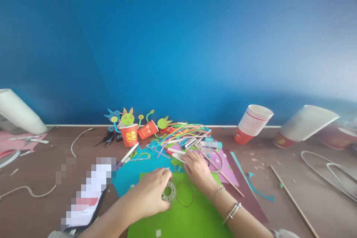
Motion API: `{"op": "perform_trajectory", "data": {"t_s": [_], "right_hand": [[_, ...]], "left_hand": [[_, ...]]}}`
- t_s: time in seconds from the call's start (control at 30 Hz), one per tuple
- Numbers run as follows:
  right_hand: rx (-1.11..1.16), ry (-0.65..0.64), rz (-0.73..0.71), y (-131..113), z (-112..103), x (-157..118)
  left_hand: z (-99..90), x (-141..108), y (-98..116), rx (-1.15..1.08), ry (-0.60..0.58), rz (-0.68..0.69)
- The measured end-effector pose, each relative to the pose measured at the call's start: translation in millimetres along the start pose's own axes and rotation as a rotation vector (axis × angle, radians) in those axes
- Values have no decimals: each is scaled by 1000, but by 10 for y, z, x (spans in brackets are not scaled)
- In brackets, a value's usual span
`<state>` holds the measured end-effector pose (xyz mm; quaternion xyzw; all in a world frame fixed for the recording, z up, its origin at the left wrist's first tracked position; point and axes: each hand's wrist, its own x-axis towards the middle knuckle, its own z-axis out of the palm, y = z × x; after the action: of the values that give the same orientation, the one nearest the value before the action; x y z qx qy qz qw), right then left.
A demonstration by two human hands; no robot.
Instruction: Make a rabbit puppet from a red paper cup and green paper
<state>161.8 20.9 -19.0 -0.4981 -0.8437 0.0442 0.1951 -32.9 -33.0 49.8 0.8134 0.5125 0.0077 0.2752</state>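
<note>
My left hand [153, 193] grips a roll of clear tape [169, 192] between thumb and fingers, over a green sheet of paper [156, 221]. Beside the roll, a thin reddish circle [185, 195] is marked on that sheet. My right hand [197, 169] is at the sheet's far edge, fingers closed down at the end of a red-and-white marker [175, 155]; its fingertips are partly hidden. Just beyond them are more markers [191, 142] and a clear glue tube with a blue cap [211, 144].
Behind lie colourful pipe cleaners [184, 131], and decorated red paper cups [129, 136] with paper animal faces. A phone [87, 200] lies at left. Stacked paper cups [252, 124], a wooden stick [294, 200] and a cable [326, 167] are at right. A blue wall [178, 44] rises behind.
</note>
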Motion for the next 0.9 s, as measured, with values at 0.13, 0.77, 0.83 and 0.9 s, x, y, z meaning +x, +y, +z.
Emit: {"op": "perform_trajectory", "data": {"t_s": [0.13,0.77,0.83,0.9], "right_hand": [[11,-17,26,-4,-9,-6],[156,-277,-122,-251,-74,-153],[140,-320,-133,-266,-55,-166],[146,-328,-129,-270,-53,-167]], "left_hand": [[125,3,0,26,-14,42],[109,-23,-48,-100,-118,-9],[122,-24,-59,-108,-111,-13],[132,-22,-55,-110,-92,-12]]}}
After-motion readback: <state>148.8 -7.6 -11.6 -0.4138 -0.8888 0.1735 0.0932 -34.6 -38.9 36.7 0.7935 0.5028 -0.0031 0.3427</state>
